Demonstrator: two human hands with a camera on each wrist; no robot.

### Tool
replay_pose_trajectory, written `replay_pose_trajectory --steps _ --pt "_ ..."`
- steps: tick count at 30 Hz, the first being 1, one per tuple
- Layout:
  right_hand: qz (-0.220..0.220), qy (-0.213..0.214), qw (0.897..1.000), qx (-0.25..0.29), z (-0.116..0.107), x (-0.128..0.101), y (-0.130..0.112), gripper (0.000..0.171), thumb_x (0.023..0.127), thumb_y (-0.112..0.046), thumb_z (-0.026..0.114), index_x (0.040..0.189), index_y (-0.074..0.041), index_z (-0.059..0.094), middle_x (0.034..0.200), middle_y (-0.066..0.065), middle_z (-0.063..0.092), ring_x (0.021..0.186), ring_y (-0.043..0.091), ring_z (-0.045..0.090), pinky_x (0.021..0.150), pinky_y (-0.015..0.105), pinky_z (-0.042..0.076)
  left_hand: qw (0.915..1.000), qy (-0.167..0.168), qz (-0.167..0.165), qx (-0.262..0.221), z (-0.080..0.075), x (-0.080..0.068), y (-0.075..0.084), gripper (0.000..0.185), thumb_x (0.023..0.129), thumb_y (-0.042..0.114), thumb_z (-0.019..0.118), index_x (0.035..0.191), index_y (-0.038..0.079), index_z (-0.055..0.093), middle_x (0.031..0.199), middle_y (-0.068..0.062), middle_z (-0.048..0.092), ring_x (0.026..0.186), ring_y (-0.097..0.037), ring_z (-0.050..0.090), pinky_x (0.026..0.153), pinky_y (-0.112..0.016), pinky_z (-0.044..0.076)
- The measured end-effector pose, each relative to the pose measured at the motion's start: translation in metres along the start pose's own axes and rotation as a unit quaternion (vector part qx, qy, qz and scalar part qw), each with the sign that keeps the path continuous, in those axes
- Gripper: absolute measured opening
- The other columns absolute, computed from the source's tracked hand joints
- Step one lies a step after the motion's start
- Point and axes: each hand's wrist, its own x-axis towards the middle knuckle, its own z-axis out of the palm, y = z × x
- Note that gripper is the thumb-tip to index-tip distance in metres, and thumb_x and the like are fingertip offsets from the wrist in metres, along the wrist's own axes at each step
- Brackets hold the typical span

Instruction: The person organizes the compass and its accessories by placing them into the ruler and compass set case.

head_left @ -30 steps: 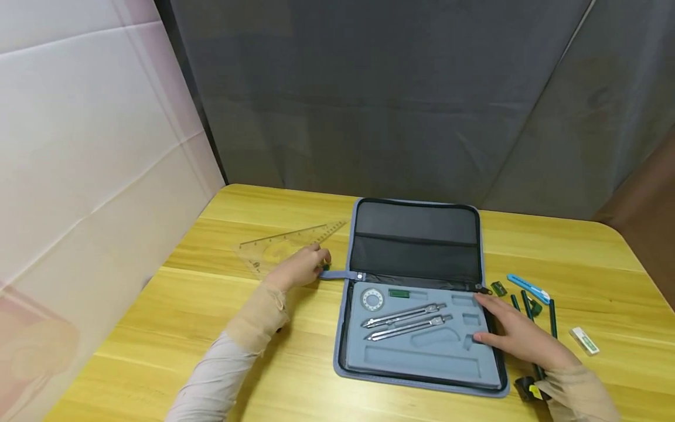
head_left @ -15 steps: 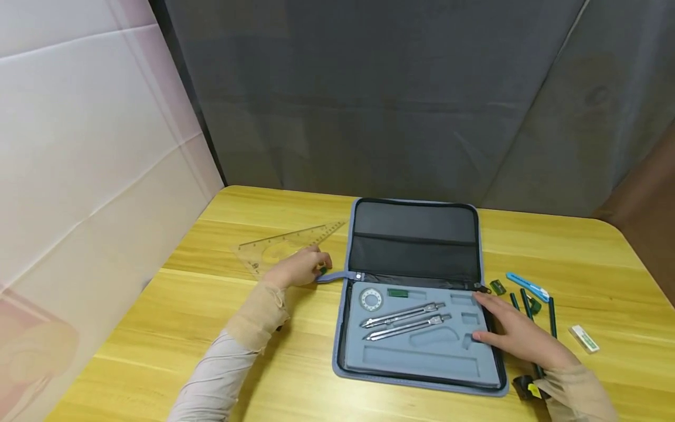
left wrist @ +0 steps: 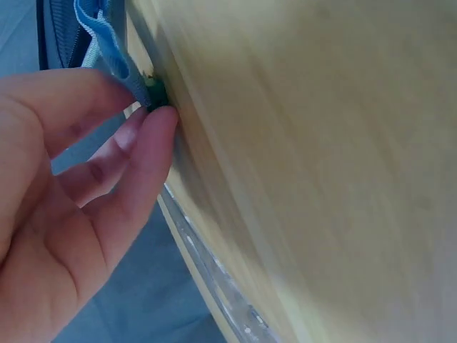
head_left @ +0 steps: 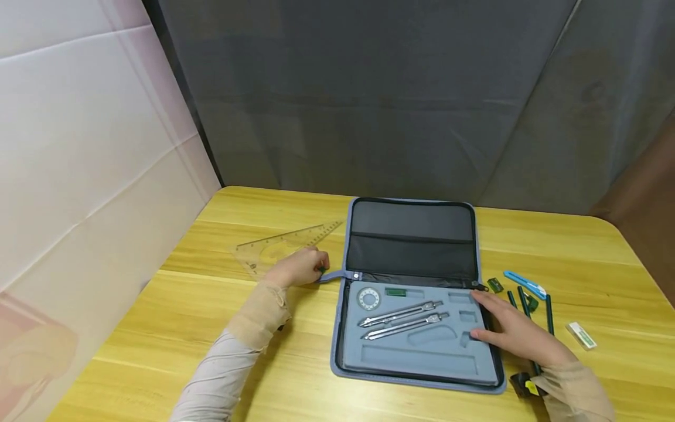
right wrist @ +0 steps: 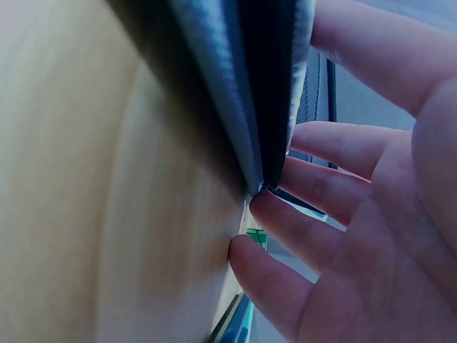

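Since a second ago almost nothing has moved: both hands keep their places and only the view has drifted a little, so the work looks paused on steadying the open case [head_left: 416, 293] on the yellow wood-grain counter [head_left: 211, 328].

The left hand [head_left: 297, 268] pinches the end of the blue fabric strap [head_left: 334, 276] at the case's left edge; the left wrist view shows the fingertips [left wrist: 153, 125] closed on that strap beside a small green bit. The right hand [head_left: 519, 334] lies flat with relaxed fingers on the case's right rim, grasping nothing.

The case is soft grey cloth with a dark mesh pocket in its lid and a moulded foam tray. In the tray lie 2 slim metal compasses [head_left: 403, 319] and a small round protractor [head_left: 368, 298]. A clear plastic triangle ruler [head_left: 279, 246] lies just behind the left hand. Green pencils [head_left: 527, 305], a blue pen [head_left: 524, 284] and a white eraser [head_left: 581, 336] lie right of the case.
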Motion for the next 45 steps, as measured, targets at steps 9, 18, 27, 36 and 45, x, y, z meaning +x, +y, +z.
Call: replay_pose_trajectory --steps 9,18,27,36,45 --pt "0.01 -0.008 1.0 0.011 0.002 -0.001 0.002 0.076 0.082 -0.044 0.062 0.135 0.004 0.036 0.135 0.029 0.035 0.121 0.05 0.032 0.089 0.06 0.033 0.9999 0.012 0.005 -0.008 0.002 0.001 -0.001 0.01 0.078 0.001 0.061 0.086 0.006 0.064 0.084 -0.004 0.058 0.079 -0.016 0.051 0.072 -0.03 0.045" --pt "0.002 -0.008 1.0 0.012 0.002 -0.001 0.001 0.076 0.081 -0.043 0.063 0.135 0.005 0.036 0.135 0.03 0.034 0.121 0.05 0.032 0.089 0.061 0.033 0.9996 0.014 -0.019 -0.016 -0.001 0.0 0.006 0.013 0.079 0.0 0.057 0.089 0.008 0.061 0.085 -0.003 0.06 0.078 -0.015 0.054 0.071 -0.029 0.046" --pt "0.003 -0.006 1.0 0.01 0.001 -0.002 -0.001 0.077 0.081 -0.044 0.063 0.135 0.005 0.036 0.135 0.029 0.035 0.121 0.049 0.032 0.09 0.06 0.033 0.9986 0.045 0.03 0.001 -0.007 0.004 0.015 0.014 0.077 -0.005 0.054 0.084 0.005 0.061 0.083 -0.005 0.062 0.077 -0.017 0.056 0.07 -0.029 0.047" --pt "0.008 -0.009 1.0 0.012 0.002 -0.002 0.001 0.078 0.082 -0.045 0.061 0.135 0.005 0.035 0.136 0.029 0.034 0.122 0.05 0.03 0.091 0.061 0.031 0.9976 0.056 0.03 -0.028 -0.013 0.008 0.025 0.008 0.078 -0.002 0.057 0.084 0.003 0.06 0.077 -0.003 0.06 0.07 -0.013 0.053 0.065 -0.026 0.046" --pt "0.009 -0.007 1.0 0.013 0.004 0.0 0.002 0.078 0.081 -0.046 0.062 0.135 0.005 0.036 0.136 0.029 0.034 0.122 0.049 0.031 0.091 0.061 0.032 0.9942 0.064 0.071 -0.051 -0.014 0.019 0.043 0.009 0.079 -0.002 0.055 0.085 0.005 0.059 0.078 -0.003 0.058 0.069 -0.012 0.05 0.062 -0.022 0.043"
